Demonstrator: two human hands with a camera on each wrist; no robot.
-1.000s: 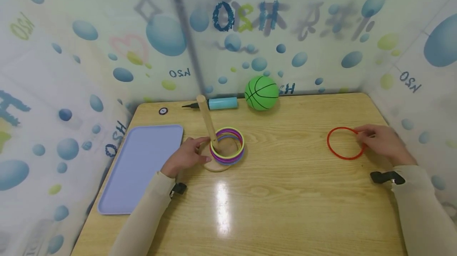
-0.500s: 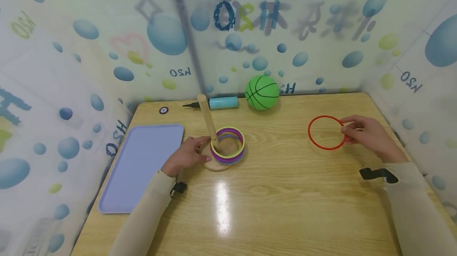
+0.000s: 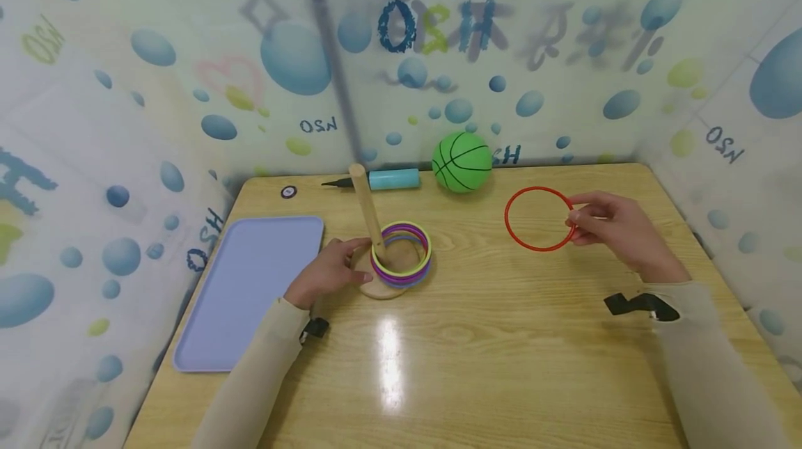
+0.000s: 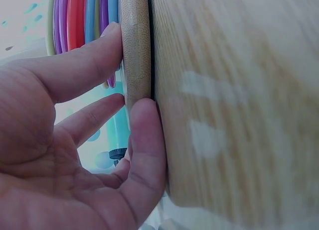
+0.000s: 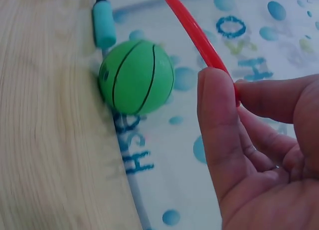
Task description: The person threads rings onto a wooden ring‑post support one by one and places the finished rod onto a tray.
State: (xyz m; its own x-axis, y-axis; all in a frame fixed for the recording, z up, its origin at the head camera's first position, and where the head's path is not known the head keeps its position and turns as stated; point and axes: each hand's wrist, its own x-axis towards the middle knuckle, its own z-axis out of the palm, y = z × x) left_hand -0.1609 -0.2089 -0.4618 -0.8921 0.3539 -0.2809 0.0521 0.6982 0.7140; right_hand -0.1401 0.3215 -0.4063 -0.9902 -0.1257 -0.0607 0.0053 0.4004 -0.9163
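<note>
A wooden peg (image 3: 365, 209) stands on a round wooden base (image 3: 379, 290) at the table's middle left. Several coloured rings (image 3: 401, 273) are stacked on it, a yellow one on top. My left hand (image 3: 341, 261) holds the base's left rim. In the left wrist view, thumb and forefinger of that hand (image 4: 129, 70) clasp the base (image 4: 135, 46) beside the rings (image 4: 75, 16). My right hand (image 3: 573, 216) pinches a thin red ring (image 3: 537, 188) by its right side and holds it above the table. The right wrist view shows its thumb and fingers (image 5: 227, 90) closed on the ring (image 5: 194, 33).
A light purple tray (image 3: 250, 289) lies at the left of the wooden table (image 3: 501, 351). A green ball (image 3: 461, 162) and a teal pump (image 3: 382, 179) sit at the back edge, with a small round badge (image 3: 288, 191) near the back left corner. Patterned walls enclose three sides.
My right hand has lifted the red ring off the table and carried it left and away from me, toward the ball. The left hand has stayed on the base.
</note>
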